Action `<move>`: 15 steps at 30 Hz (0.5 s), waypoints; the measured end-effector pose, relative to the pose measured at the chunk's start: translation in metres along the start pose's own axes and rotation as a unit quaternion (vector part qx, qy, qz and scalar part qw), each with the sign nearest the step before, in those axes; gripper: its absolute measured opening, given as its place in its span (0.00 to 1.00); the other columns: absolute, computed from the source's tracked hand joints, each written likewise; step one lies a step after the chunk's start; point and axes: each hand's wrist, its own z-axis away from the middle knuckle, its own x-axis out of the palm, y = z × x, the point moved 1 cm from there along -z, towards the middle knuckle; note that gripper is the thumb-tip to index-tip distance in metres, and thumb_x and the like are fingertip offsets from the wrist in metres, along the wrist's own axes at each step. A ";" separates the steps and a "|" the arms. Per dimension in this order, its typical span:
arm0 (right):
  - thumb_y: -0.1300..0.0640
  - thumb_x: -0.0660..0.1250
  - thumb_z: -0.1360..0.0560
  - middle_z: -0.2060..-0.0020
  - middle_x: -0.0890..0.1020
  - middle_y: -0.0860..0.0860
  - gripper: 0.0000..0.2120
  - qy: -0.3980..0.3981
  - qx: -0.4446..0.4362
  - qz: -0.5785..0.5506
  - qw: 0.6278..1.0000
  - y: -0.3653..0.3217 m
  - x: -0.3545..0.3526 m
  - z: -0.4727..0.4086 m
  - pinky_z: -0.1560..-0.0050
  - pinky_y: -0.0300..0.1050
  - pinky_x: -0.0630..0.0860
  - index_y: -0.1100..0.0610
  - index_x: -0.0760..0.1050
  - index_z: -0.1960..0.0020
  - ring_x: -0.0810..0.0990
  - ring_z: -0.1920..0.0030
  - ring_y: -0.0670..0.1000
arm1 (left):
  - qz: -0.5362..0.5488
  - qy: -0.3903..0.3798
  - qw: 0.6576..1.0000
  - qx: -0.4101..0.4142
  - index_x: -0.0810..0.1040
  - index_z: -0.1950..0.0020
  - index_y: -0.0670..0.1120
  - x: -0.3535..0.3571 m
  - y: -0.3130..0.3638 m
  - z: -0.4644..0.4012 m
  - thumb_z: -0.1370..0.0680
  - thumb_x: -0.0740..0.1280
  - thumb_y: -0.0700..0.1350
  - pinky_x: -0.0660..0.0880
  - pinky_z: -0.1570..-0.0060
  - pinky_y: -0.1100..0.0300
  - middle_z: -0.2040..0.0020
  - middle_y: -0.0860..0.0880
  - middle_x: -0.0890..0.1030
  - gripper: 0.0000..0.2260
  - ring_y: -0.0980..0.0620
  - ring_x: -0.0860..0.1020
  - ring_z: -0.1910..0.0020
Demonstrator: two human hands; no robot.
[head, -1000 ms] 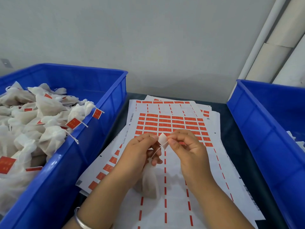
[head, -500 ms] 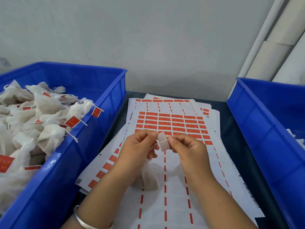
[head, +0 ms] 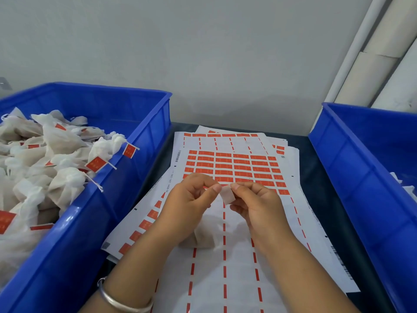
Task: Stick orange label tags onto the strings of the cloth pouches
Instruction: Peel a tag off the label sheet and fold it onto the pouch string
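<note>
1. the small pale-backed rectangular label tag (head: 227, 195) sits between the two hands, above the white sheet of orange peel-off labels (head: 234, 168) on the dark tabletop (head: 316, 168); its long axis runs roughly up and down, tilted a little.
2. the left hand (head: 191, 204) pinches its left edge with curled fingers (head: 215, 188); the right hand (head: 257, 204) pinches its right edge. both are equally near.
3. the white gauzy cloth pouch (head: 200, 239) lies below the left hand, so its string, hidden here, would run up toward the tag.
4. against the earlier frames, the string no longer shows, and the tag now looks folded shut rather than open.
5. likely next: press the fold flat.
</note>
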 end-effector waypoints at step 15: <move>0.56 0.67 0.25 0.61 0.86 0.49 0.05 -0.026 0.041 -0.046 0.998 0.001 -0.002 -0.002 0.55 0.44 0.81 0.53 0.81 0.56 0.85 0.58 0.50 | -0.161 -0.001 0.981 0.112 0.74 0.60 0.66 0.006 -0.004 0.002 0.30 0.71 0.51 0.71 0.61 0.77 0.56 0.65 0.71 0.09 0.64 0.71 0.54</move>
